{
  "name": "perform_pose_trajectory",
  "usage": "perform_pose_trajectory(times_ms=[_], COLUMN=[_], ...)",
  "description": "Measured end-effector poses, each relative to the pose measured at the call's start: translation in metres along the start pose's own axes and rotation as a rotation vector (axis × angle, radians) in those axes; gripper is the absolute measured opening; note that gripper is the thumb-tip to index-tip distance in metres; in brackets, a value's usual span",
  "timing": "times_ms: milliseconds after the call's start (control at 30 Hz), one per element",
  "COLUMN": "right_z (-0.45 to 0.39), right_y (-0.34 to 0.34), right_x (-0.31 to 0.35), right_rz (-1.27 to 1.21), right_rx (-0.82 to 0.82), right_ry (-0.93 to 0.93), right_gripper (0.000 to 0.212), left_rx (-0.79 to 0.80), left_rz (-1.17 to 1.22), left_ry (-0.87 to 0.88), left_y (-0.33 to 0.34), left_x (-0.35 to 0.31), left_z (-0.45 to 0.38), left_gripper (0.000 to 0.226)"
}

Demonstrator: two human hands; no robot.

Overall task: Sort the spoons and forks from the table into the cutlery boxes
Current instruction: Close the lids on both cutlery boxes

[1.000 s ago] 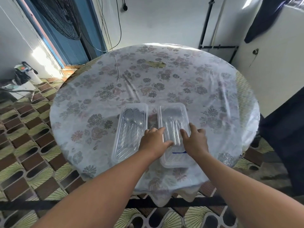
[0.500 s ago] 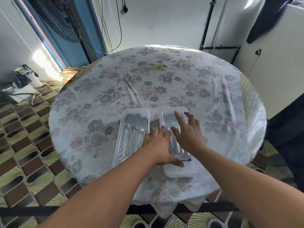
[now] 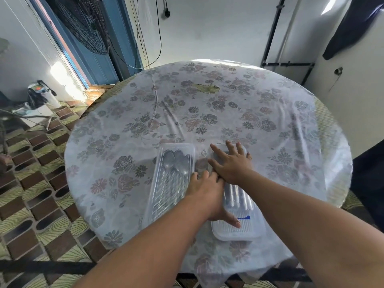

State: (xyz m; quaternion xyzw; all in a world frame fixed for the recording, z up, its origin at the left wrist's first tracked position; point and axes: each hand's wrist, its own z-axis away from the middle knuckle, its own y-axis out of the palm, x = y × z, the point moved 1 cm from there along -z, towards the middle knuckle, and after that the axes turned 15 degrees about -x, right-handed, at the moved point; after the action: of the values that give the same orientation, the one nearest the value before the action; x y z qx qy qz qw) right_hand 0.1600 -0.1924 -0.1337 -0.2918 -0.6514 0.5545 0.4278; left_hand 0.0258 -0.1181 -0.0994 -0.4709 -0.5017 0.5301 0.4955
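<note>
Clear plastic describes both long cutlery boxes. The left box (image 3: 172, 181) holds metal spoons (image 3: 176, 163) and stands uncovered; the right box (image 3: 239, 215), just beside it, appears lidded, forks dimly visible inside.

Right hand (image 3: 232, 165): fingers spread wide, flat on the far end of the lid. Left hand (image 3: 209, 196): fingers extended, pressing the lid's left edge, thumb across it.

Risk: uneven pressure may leave one corner unseated, or slide the box on the glossy floral plastic tablecloth (image 3: 207, 113) toward the near table edge, which lies close.

Surroundings: a black fan (image 3: 83, 23) by the blue doorframe, patterned floor tiles (image 3: 31, 183). Nothing obstructs either hand.
</note>
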Motion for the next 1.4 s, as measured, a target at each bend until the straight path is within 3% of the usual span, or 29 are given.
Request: perform_pose_trajectory(times_ms=[267,567,767,900,1067,1233,1400], right_z=[0.033,0.140,0.143,0.156,0.179,0.173,0.122], right_y=[0.013,0.014,0.013,0.007,0.011,0.013,-0.001], right_x=[-0.019,-0.022,-0.022,-0.020,-0.024,-0.022,-0.015], right_rz=[-0.061,-0.159,-0.204,-0.215,-0.223,-0.140,-0.122], right_rx=[-0.080,-0.127,-0.182,-0.245,-0.197,-0.184,-0.312], right_ry=[-0.017,0.171,0.190,0.106,0.067,0.090,0.025], right_gripper=[0.069,0.081,0.071,0.065,0.071,0.068,0.054], left_rx=[0.057,0.069,0.032,0.004,-0.248,-0.209,-0.192], left_rz=[0.079,0.076,0.051,0.046,0.044,0.060,0.002], left_ry=[-0.026,-0.029,-0.011,0.007,0.001,-0.006,0.058], left_y=[-0.001,0.028,0.030,0.026,0.025,0.022,0.009], left_x=[-0.001,0.012,0.015,0.014,0.009,0.010,0.013], left_z=[0.008,0.017,0.017,0.020,0.039,0.040,0.030], left_gripper=[0.140,0.135,0.134,0.134,0.133,0.130,0.137])
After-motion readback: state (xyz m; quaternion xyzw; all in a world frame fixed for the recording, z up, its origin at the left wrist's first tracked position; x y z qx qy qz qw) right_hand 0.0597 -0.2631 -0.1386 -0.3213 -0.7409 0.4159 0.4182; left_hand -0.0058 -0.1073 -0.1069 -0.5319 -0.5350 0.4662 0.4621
